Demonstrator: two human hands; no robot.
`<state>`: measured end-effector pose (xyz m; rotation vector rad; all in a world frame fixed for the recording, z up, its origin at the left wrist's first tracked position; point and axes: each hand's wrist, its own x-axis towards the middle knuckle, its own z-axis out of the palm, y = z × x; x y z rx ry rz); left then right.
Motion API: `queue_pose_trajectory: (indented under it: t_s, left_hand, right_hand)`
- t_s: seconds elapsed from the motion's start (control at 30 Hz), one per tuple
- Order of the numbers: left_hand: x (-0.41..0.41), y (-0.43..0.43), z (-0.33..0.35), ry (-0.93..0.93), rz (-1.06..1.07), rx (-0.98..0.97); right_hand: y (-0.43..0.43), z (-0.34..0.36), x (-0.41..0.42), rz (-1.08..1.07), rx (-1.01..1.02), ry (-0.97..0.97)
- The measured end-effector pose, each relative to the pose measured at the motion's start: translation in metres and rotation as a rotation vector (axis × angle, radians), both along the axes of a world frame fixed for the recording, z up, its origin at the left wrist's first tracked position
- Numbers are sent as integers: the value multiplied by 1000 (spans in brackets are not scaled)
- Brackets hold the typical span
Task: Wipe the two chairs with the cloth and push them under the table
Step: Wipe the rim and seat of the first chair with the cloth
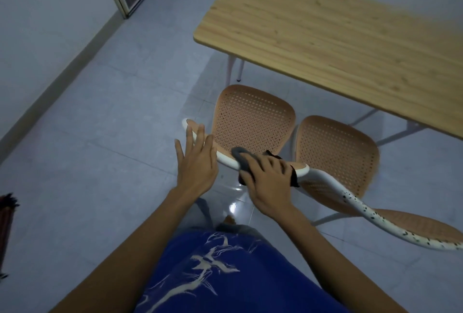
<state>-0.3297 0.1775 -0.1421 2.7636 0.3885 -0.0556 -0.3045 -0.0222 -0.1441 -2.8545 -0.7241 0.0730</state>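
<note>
Cloth (pixel 241 159), dark grey, lies bunched on the white top rail (pixel 225 159) of the left chair (pixel 253 117), gripped under the curled fingers of the right hand (pixel 265 179). Left hand (pixel 195 164), fingers straight and spread, rests on the same rail just beside the cloth. Right chair (pixel 338 149) stands alongside, near the table (pixel 325 24)
</note>
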Motion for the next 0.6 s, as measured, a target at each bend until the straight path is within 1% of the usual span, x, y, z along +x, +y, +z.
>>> queue_pose_trajectory:
  t_s: [0.07, 0.17, 0.23, 0.3, 0.33, 0.37, 0.43, 0.5, 0.53, 0.57, 0.6]
  left_hand:
    - [3, -3, 0, 5, -28, 21]
    - [6, -8, 1, -29, -52, 4]
    - [8, -10, -1, -56, -88, 20]
    - [8, -16, -4, -70, -149, 59]
    - [8, -21, -5, -75, -170, 70]
    - [9, -27, -6, -74, -177, 69]
    - [12, -40, -6, -50, -175, 38]
    - [14, -48, -7, -37, -161, 22]
    - [14, -50, -7, -39, -152, 28]
    - [14, -49, -7, -46, -145, 34]
    - [14, -49, -6, -52, -143, 34]
  right_hand:
    - [37, 1, -1, -49, 8, 21]
    - [71, 3, 1, -39, 94, 113]
    - [57, 8, 3, 6, 122, 99]
    - [22, 8, 0, 46, 139, 53]
    - [0, 5, -1, 27, 138, 37]
    - [-21, 1, -3, -27, 141, 35]
    - [-53, -10, -2, -224, 185, 82]
    - [-62, -16, 6, -446, 345, 170]
    - [-60, -16, 12, -520, 403, 192]
    - [-53, -14, 15, -556, 402, 204]
    - [-44, -12, 14, -552, 353, 206]
